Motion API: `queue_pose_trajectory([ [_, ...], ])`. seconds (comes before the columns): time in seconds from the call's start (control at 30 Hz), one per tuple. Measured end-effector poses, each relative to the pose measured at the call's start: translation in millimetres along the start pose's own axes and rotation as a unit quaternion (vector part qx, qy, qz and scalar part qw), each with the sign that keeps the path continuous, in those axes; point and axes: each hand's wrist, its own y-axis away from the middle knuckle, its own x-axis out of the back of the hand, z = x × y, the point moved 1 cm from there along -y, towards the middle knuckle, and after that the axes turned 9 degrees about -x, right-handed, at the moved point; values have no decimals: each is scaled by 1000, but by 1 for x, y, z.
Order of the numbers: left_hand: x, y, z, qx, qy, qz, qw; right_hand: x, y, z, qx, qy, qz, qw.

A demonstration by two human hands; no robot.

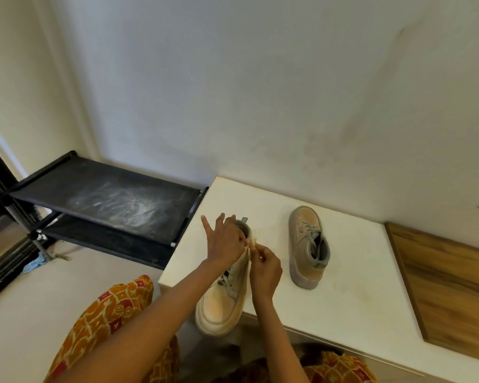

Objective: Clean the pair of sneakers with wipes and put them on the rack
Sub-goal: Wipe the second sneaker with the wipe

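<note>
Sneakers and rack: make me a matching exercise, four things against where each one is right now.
Things:
1. Held sneaker
2. Second sneaker
3. Shoe rack
4. Blue cloth

Places:
A. On the floor by the rack's leg
B. Standing alone on the white table
C. Left of the table, against the wall, shelves bare
D. At the table's front edge, between the left hand and right hand

Pairs: 1-D, 2-B, 3-C, 4-A

Both hands meet: the left hand (224,241) grips with forefinger raised, the right hand (264,268) pinches.
</note>
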Motion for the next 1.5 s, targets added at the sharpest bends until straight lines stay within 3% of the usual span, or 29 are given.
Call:
queue_pose_trajectory([
  [0.1,0,1,4,0,-7,2,1000,0,-7,10,-1,56,9,998],
  [0.3,-2,4,2,-2,8,3,1000,-7,-20,-26,-6,2,24,1000],
  [0.47,-6,4,-3,-1,58,11,998,4,10,3,32,-16,22,999],
  [0.73,-3,2,-2,3,45,20,999,-3,-10,-9,0,-32,12,999],
  [0.93,1,2,-3,-14,-7,7,1000,6,16,30,6,-3,-17,1000],
  [1.03,13,8,-5,-46,-58,-11,997,7,0,21,25,28,-14,999],
  [1.17,21,25,-11,-79,-88,19,993,8,-17,-4,16,27,-3,1000],
  [1.33,19,20,-11,-65,-45,11,997,6,22,-2,20,-22,-3,1000],
  [1.5,13,19,-18,-45,-7,-3,999,16,41,18,32,66,-11,997],
])
